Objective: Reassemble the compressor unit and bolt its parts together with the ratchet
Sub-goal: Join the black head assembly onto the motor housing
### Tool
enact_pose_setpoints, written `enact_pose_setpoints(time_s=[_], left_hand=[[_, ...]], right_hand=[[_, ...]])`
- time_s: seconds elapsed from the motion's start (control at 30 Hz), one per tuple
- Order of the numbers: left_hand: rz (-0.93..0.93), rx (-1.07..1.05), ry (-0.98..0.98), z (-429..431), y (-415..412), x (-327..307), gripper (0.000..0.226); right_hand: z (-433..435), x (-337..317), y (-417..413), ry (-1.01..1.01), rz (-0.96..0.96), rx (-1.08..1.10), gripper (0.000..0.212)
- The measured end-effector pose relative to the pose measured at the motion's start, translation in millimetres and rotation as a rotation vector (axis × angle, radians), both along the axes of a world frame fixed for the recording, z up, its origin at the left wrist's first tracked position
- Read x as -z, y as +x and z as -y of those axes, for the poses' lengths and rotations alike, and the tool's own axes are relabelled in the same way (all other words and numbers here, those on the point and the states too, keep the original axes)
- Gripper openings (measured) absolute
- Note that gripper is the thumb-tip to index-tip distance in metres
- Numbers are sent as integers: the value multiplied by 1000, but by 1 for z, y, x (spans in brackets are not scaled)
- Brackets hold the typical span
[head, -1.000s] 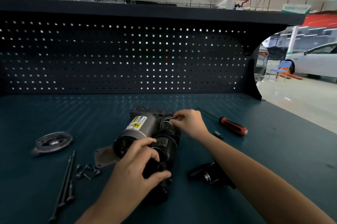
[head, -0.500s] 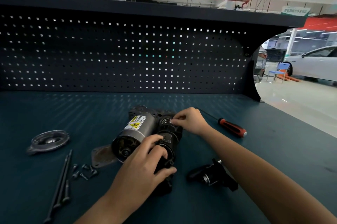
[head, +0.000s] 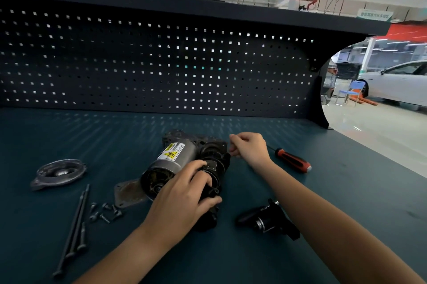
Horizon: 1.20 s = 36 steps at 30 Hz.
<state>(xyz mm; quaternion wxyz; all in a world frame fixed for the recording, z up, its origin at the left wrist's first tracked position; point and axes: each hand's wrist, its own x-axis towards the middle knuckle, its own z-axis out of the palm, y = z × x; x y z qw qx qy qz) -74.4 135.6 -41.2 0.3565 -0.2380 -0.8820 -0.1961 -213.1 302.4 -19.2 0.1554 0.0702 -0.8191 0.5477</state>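
Note:
The compressor unit [head: 175,156], a silver motor can with a yellow warning label joined to a black cylinder body, lies on the dark teal bench [head: 231,260]. My left hand [head: 182,200] grips the black body from the near side and hides much of it. My right hand [head: 250,148] hovers just right of the unit's far end with its fingers curled; nothing shows between them. A black part with a silver ring [head: 268,222] lies to the right of my left hand, partly under my right forearm. No ratchet shows in the view.
A red-handled screwdriver [head: 292,163] lies right of my right hand. On the left are a round metal cover [head: 59,173], long bolts [head: 74,228], several small screws [head: 104,212] and a flat plate [head: 128,193]. A pegboard [head: 161,71] walls the back.
My right hand has come off the top of the black cylinder and moved a little to the right. My left hand keeps its grip on the body.

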Motion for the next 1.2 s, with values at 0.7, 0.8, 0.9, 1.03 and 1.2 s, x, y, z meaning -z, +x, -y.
enact_pose_setpoints(time_s=[0.7, 0.8, 0.9, 1.03, 1.2], left_hand=[[171, -4, -34, 4, 9, -7, 33], [212, 23, -18, 4, 6, 1, 34], [263, 78, 53, 8, 12, -1, 28], [350, 225, 54, 11, 29, -9, 38], [298, 126, -80, 6, 40, -12, 40]], right_hand=[[40, -26, 15, 1056, 63, -94, 40], [49, -36, 13, 1138, 198, -151, 43], [52, -41, 15, 1103, 279, -192, 40], [48, -39, 25, 945, 464, -295, 27], [41, -33, 32, 676, 615, -376, 13]])
